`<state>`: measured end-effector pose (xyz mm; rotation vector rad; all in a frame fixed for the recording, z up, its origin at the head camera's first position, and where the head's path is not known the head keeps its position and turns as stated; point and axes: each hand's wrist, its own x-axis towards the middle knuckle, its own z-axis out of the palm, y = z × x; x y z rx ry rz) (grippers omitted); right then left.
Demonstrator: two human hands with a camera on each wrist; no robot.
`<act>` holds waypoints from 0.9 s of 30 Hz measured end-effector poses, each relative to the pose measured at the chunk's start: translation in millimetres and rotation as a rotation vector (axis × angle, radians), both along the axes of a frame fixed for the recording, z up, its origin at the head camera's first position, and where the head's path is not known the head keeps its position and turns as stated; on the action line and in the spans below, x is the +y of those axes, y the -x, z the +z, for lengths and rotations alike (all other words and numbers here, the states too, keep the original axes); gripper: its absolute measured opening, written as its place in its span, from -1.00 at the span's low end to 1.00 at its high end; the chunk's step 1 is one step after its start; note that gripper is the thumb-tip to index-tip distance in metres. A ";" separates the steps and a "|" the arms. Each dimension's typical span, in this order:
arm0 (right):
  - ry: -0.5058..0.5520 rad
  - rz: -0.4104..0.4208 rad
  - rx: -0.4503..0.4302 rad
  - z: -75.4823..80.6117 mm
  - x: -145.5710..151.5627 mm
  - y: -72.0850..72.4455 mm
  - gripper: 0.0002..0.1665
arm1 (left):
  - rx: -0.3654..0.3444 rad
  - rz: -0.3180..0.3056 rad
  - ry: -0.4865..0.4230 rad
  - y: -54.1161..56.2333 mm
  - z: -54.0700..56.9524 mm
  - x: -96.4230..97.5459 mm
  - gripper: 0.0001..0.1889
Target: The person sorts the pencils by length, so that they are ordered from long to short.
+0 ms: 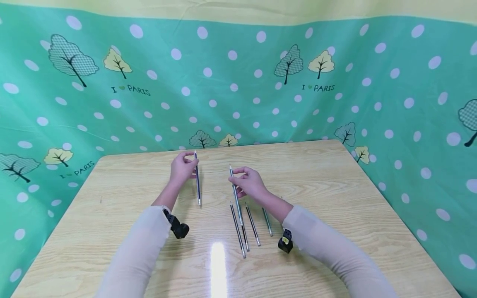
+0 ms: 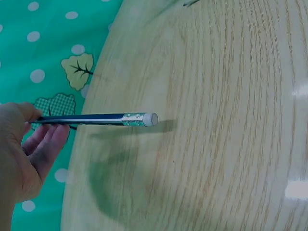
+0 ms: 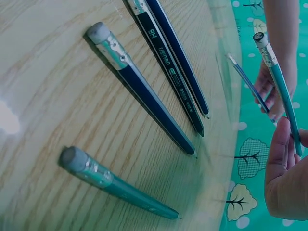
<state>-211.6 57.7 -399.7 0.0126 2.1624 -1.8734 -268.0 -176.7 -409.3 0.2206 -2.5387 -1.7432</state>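
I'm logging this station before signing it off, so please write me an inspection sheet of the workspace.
Surface: pale wood-grain table, bright streak of glare near the front.
Job's things: three slim dark pencils with pale erasers and one green eraser-tipped pencil visibly lying there; any under the right forearm can't be ruled out.
Clutter: nothing seen.
Left hand: pinches a dark blue eraser-tipped pencil.
Right hand: holds another green eraser-tipped pencil.
Cables: nothing seen.
Surroundings: green, white-dotted, tree-printed cloth behind and beside the table.
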 end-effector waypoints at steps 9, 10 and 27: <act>-0.025 -0.030 0.029 2.0 1.6 -0.6 -0.62 | -0.019 0.014 0.071 2.8 -9.7 -9.1 -0.56; -0.026 -0.030 0.029 1.8 2.0 -0.6 -0.62 | -0.020 0.014 0.081 2.9 -10.4 -9.8 -0.56; -0.018 -0.030 0.028 1.3 0.7 -0.8 -0.62 | -0.113 0.044 0.141 2.2 -28.8 -20.2 -0.56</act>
